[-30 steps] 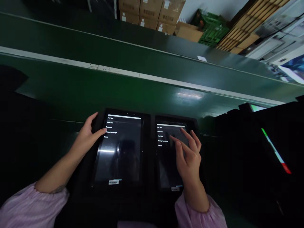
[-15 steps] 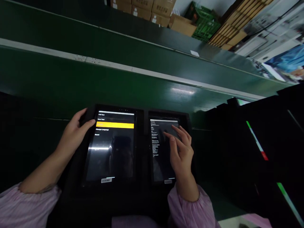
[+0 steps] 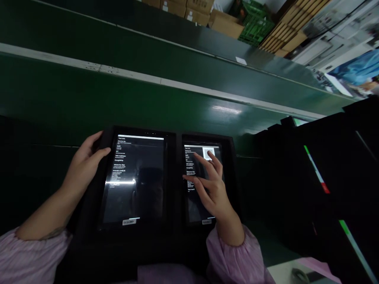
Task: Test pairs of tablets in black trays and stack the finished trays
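Covering part of 1 tablet (image 3: 196, 208), the right hand (image 3: 215, 191) splays; the left hand (image 3: 83, 163), partly hidden, grips the dark tray (image 3: 91, 205).

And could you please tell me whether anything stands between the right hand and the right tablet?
Nothing visible does: the right hand is spread over the right tablet, though whether its fingertips touch it is unclear.

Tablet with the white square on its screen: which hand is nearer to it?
Right. The right hand is over that tablet; the left hand is farther left, beyond the other tablet.
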`<act>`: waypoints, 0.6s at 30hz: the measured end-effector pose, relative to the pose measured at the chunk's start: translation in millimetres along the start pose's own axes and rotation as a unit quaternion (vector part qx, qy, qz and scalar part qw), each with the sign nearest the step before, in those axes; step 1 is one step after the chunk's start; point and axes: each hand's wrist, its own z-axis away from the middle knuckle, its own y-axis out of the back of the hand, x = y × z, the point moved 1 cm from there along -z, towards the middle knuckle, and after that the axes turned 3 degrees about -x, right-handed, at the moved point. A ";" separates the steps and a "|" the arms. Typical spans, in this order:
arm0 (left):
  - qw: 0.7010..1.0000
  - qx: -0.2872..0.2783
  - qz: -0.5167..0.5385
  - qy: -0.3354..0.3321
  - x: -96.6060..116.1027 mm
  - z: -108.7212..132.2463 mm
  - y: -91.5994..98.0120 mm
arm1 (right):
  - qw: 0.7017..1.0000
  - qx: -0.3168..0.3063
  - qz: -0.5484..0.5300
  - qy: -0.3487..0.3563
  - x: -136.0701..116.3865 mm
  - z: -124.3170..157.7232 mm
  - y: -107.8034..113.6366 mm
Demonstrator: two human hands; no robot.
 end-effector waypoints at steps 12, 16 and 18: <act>1.000 -0.007 0.005 0.003 -4.6 -1.7 2.5 | 0.996 0.066 0.044 -0.034 7.5 3.6 -0.5; 1.000 -0.017 0.012 -0.004 -8.9 -3.5 3.2 | 0.983 0.160 0.045 -0.077 11.9 5.1 1.6; 0.999 -0.028 0.020 -0.012 -10.4 -4.2 3.5 | 0.981 0.174 0.034 -0.082 11.8 4.9 1.6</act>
